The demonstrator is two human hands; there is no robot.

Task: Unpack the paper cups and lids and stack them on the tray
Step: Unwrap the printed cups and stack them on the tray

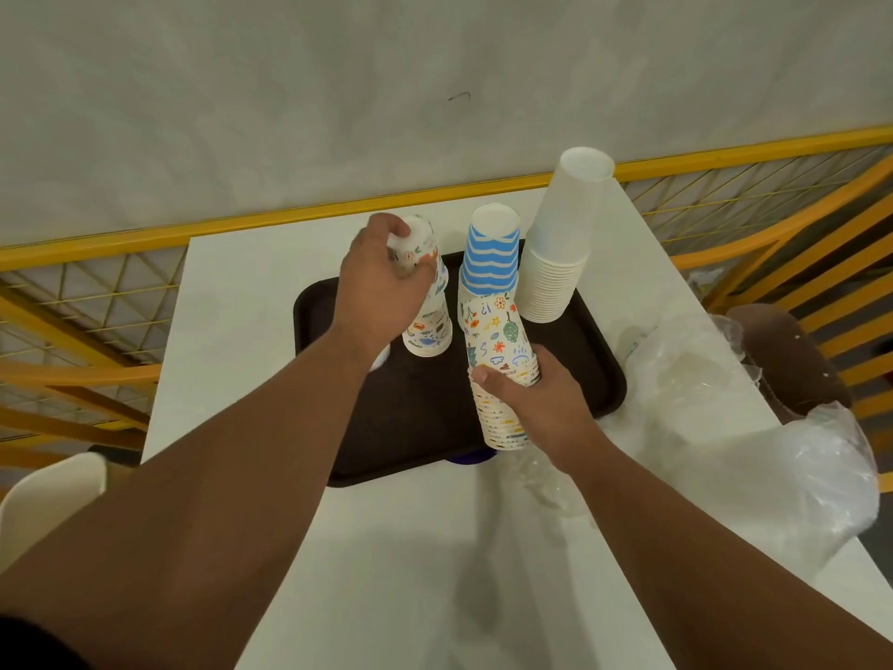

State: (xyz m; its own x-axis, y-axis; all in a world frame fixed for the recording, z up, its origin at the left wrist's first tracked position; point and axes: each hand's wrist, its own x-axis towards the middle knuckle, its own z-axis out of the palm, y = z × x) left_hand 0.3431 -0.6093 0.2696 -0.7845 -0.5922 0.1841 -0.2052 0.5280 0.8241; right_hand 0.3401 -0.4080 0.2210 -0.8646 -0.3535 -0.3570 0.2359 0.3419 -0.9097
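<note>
While left hand (381, 287) grips top cup of short stack (427, 307) on tray (415, 413), right hand (536, 398) clasps tall printed stack (497, 340); white stack (560, 244) beside.

white lid (381, 357) mostly behind left forearm, blue object (471, 459) under cup stack, chair (48, 490) cut off

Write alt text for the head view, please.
Left hand grips the top of a patterned cup stack on a dark tray; right hand holds a tilted patterned-and-striped stack. A white stack stands behind, plastic wrap lies right.
</note>
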